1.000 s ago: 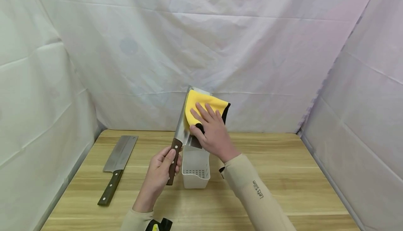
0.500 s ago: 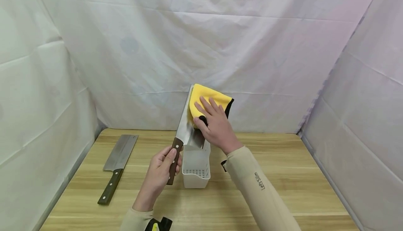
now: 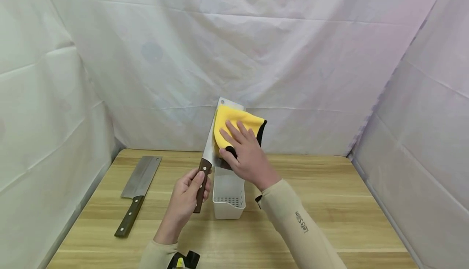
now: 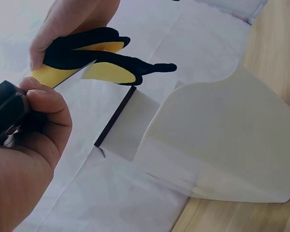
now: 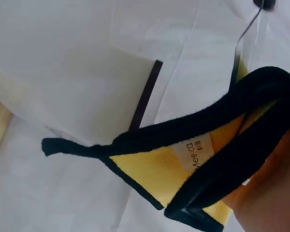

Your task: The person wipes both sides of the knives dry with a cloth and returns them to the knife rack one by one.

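In the head view my left hand (image 3: pixel 188 195) grips a cleaver's dark riveted handle (image 3: pixel 202 185), thumb on top. The cleaver's wide steel blade (image 3: pixel 209 145) slants up and away, with a hole in its far corner. My right hand (image 3: pixel 245 151) lies with spread, fairly straight fingers over a yellow cloth (image 3: pixel 238 118) with black trim, pressing it on the blade. The cloth hides most of the blade's middle. In the right wrist view the cloth's folded black edges (image 5: pixel 203 116) and a label hang below the hand. The left wrist view shows curled left fingers (image 4: pixel 50 104) around the handle.
A white plastic holder (image 3: pixel 229 210) with a perforated bottom stands under the blade, between my forearms. On the left of the wooden table (image 3: pixel 318 204) lies a second cleaver (image 3: pixel 137 191), handle toward me. White fabric (image 3: pixel 234 57) encloses the back and sides.
My right hand first slid the cloth up toward the blade's far end, then back down toward the handle, baring the holed corner. My left hand keeps its grip on the cleaver.
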Demonstrator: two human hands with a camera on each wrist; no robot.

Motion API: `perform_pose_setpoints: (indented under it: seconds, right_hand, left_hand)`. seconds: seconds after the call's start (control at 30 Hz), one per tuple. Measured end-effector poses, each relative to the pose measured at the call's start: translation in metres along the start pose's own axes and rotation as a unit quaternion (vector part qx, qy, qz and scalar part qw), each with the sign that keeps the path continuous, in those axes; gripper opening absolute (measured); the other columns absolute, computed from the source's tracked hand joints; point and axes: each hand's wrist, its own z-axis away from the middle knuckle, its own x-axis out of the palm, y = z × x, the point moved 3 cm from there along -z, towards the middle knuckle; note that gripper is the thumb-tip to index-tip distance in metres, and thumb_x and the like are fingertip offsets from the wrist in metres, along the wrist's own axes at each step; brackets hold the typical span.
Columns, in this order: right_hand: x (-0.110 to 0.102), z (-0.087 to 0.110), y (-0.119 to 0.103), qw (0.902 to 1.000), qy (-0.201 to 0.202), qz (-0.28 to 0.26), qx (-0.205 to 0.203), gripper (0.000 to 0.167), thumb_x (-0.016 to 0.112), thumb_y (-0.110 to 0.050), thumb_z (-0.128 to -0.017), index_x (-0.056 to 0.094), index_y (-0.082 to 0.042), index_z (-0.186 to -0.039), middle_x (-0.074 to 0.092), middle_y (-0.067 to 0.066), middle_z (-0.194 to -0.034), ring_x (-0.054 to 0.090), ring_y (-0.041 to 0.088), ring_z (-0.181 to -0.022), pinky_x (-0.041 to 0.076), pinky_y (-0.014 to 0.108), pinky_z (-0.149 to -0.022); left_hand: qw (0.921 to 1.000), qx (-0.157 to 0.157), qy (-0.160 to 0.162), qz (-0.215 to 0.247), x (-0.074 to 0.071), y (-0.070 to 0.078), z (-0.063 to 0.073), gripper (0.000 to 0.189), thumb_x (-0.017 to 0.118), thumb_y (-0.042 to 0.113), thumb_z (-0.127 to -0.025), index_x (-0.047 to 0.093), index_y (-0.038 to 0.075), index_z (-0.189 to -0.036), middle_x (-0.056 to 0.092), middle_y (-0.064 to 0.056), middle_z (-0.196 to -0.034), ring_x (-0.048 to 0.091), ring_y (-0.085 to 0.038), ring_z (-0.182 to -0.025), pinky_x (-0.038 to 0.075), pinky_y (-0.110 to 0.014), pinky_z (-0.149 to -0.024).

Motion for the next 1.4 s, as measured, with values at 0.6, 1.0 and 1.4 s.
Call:
perform_pose_setpoints:
  seconds: [0.6,1.0,1.4]
  right_hand:
    - [0.012,0.018,-0.027,0.9976,0.000,0.040,-0.057,0.057,0.057,-0.039,-0.106,0.045,-0.016,-0.157,0.031,0.005,-0.168,0.018,0.033,-0.158,0.016,0.057,-0.126]
    - [0.018,0.025,-0.044,0.9913,-0.027,0.095,-0.087,0.060,0.056,-0.043,-0.106,0.039,-0.022,-0.160,0.024,0.004,-0.170,0.015,0.031,-0.159,0.017,0.056,-0.126]
    - [0.019,0.023,-0.042,0.9929,-0.016,0.080,-0.086,0.058,0.057,-0.037,-0.106,0.041,-0.020,-0.159,0.028,0.006,-0.169,0.018,0.033,-0.158,0.018,0.059,-0.125]
  left_hand:
    - [0.9996,-0.024,0.012,0.008,0.001,-0.002,-0.005,0.051,0.033,0.034,-0.115,0.059,-0.009,-0.112,0.057,-0.008,-0.082,0.053,-0.013,-0.066,0.047,-0.024,-0.059]
    - [0.9995,-0.004,0.009,0.030,0.001,0.000,-0.003,0.048,0.031,0.034,-0.115,0.058,-0.004,-0.106,0.057,-0.007,-0.080,0.054,-0.013,-0.066,0.051,-0.027,-0.060]
    - [0.9997,-0.013,0.008,0.017,0.001,-0.001,-0.002,0.048,0.032,0.034,-0.115,0.059,-0.004,-0.106,0.058,-0.007,-0.083,0.055,-0.012,-0.067,0.052,-0.026,-0.060]
